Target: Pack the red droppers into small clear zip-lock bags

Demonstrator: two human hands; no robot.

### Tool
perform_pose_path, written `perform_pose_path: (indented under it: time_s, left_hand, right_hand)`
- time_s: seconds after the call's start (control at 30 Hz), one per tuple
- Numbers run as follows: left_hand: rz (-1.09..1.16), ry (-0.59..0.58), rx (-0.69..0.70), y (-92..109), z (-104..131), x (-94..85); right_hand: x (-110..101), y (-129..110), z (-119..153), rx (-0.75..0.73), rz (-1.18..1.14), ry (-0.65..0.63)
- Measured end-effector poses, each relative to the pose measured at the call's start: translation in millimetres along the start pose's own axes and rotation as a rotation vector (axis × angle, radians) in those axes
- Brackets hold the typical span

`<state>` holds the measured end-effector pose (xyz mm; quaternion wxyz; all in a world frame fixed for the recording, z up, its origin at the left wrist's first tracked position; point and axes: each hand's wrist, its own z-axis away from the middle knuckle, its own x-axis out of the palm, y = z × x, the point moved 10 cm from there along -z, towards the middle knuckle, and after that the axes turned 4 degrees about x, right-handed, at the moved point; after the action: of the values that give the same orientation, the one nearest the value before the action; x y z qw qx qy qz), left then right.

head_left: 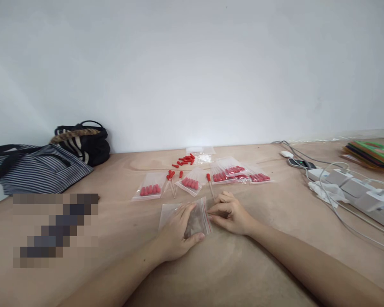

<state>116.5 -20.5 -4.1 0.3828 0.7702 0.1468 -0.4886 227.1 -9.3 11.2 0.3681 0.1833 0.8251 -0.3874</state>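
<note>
A clear zip-lock bag (200, 215) with a red seal line lies flat on the table in front of me. My left hand (179, 230) rests palm down on it, fingers and thumb apart. At the bag's sealed edge, the bent thumb and forefinger of my right hand (232, 213) close on the plastic. Just beyond that hand lies a glass dropper (210, 184) with a red rubber bulb. Further left are a few loose droppers (171, 181) and a red bulb (181, 174). Filled bags of red-bulbed droppers (150, 190) lie around them, including a small bag (190, 182).
Several overlapping filled bags (232, 170) lie at the back right, and loose red bulbs (185, 160) at the back centre. A striped bag (45, 168) and a black bag (94, 145) stand left. White chargers on a power strip (355, 187), cables and colored sheets (374, 152) occupy the right.
</note>
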Motion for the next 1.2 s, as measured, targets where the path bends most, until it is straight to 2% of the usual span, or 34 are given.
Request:
perform_pose_path:
  time_s: [0.17, 0.33, 0.57, 0.77, 0.87, 0.93, 1.0, 1.07, 1.13, 1.2]
  left_hand:
    - [0.002, -0.018, -0.018, -1.8, -1.0, 1.5]
    - [0.027, -0.052, -0.046, -2.5, -1.7, 2.3]
    - [0.071, -0.059, -0.062, -5.6, 0.4, 2.7]
    - [0.017, -0.184, -0.113, -12.0, 1.9, -8.5]
    - [0.016, -0.247, -0.09, -11.2, 0.3, -9.6]
    - [0.04, -0.234, -0.07, -10.4, -2.1, -8.6]
    - [0.058, -0.172, -0.05, -10.2, -5.3, -8.5]
    - [0.068, -0.115, -0.013, -8.3, -7.7, -7.6]
    - [0.071, -0.09, 0.02, -6.8, -8.7, -5.6]
    - [0.069, -0.092, 0.023, -7.7, -8.5, -3.7]
  right_hand:
    - [1.5, -8.9, -0.2, -0.027, 0.02, -0.057]
    - [14.4, -18.1, 0.1, -0.063, 0.063, -0.223]
    - [28.8, -36.4, 6.2, -0.226, 0.103, -0.398]
    - [39.1, -40.5, 7.7, -0.324, 0.174, -0.472]
    - [43.7, -40.6, 8.4, -0.357, 0.182, -0.486]
    - [44.1, -41.0, 9.4, -0.353, 0.159, -0.485]
    - [41.2, -41.6, 9.9, -0.332, 0.091, -0.468]
    - [32.9, -38.4, 5.3, -0.28, -0.016, -0.4]
    - [18.9, -21.6, -8.1, -0.14, -0.102, -0.256]
    - [2.5, 15.4, -25.5, 0.138, -0.08, -0.067]
